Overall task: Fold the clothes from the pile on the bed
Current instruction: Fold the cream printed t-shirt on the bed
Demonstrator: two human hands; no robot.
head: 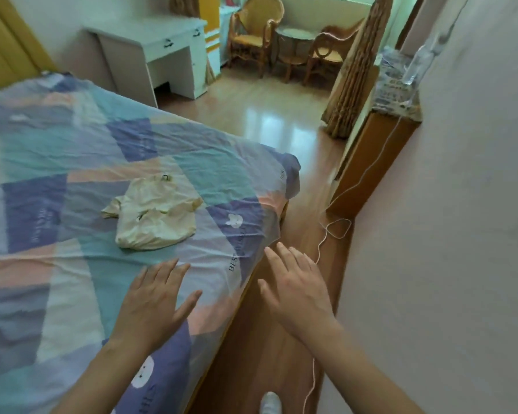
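On the bed (72, 150), which is covered by a patchwork sheet in blue, teal, pink and white, a single cream garment (156, 213) lies crumpled, near the foot corner and well apart from both hands. The left hand (153, 303) is held palm down over the sheet near the bed's edge, fingers (165, 273) straight and spread, holding nothing; whether it touches the sheet cannot be told. The right hand (296, 291) is held out past the bed's edge above the wooden floor (266, 115), fingers straight and slightly fanned, holding nothing. A white cable (335, 231) trails along the floor beside the wall. Beyond the bed stand a white desk (162, 52) and two wicker chairs (251, 34) around a small round table (296, 34).
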